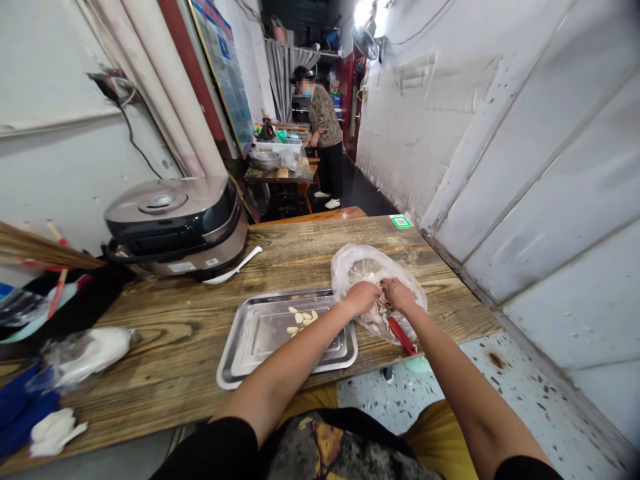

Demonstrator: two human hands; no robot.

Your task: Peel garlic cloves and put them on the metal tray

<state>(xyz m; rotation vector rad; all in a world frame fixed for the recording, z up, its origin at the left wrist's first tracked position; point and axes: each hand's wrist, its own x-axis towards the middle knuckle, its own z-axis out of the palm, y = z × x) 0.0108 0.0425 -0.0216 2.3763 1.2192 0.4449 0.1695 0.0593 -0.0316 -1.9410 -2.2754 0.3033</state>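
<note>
**A:** Where do you have me in the work?

**B:** Peeling, I'd judge. On the long brown plank wooden table, past the grey and black electric rice cooker at the far left, the shallow rectangular steel tray lies near you. Just to its right is the crumpled clear plastic bag. Your left hand and right hand meet over that bag. Both have their fingers curled shut, pinching something small that I can't make out. A few pale peeled garlic cloves lie in the tray's far right part.

**A:** And the next move?

**B:** Probably a short carry left, dropping the clean piece among those cloves and keeping the skins over the bag. The slim red tool handle sits under your right wrist (I can't tell whether you're holding it), so mind it.

**A:** Any writing?

**B:** Nothing legible. There's a small green square sticker at the table's far right edge, a white label on the cooker's front and a blue wall poster. All are too small to read.
</note>
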